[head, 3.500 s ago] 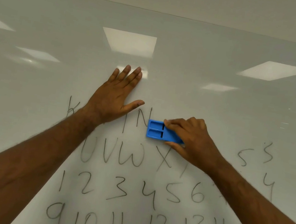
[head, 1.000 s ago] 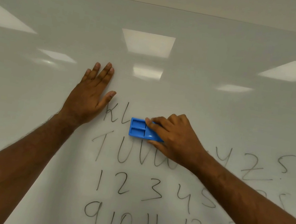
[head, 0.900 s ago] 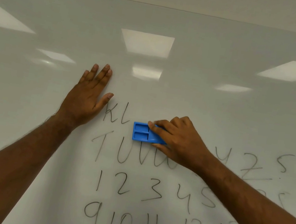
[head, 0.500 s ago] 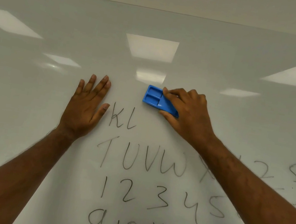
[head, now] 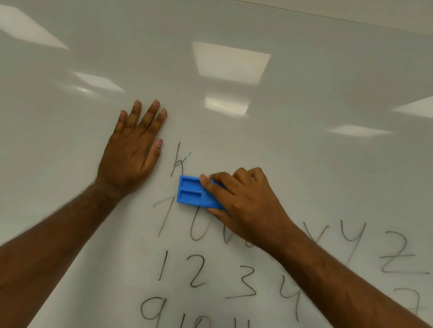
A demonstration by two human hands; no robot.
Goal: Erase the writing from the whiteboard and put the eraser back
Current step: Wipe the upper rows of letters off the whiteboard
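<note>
The person stands close against the whiteboard (head: 312, 51), both bare forearms reaching up to it. The left hand (head: 131, 156) is spread flat on the board, fingers together and pointing up, thumb out to the side, holding nothing. Just right of its thumb is a handwritten letter K (head: 180, 159). The right hand (head: 245, 205) has its fingers curled over a blue eraser (head: 193, 194), thumb under the lower edge, pressing it flat to the board directly below the K; the eraser's left half shows two recessed slots. Under the eraser runs a row of letters (head: 353, 242), T and U at the left, partly hidden by the wrist, then X, Y, Z. Lower down sit rows of numbers (head: 206, 275), 1 2 3 4, then 9 10 11 12. Ceiling lights (head: 228, 62) reflect on the glossy upper board.
</note>
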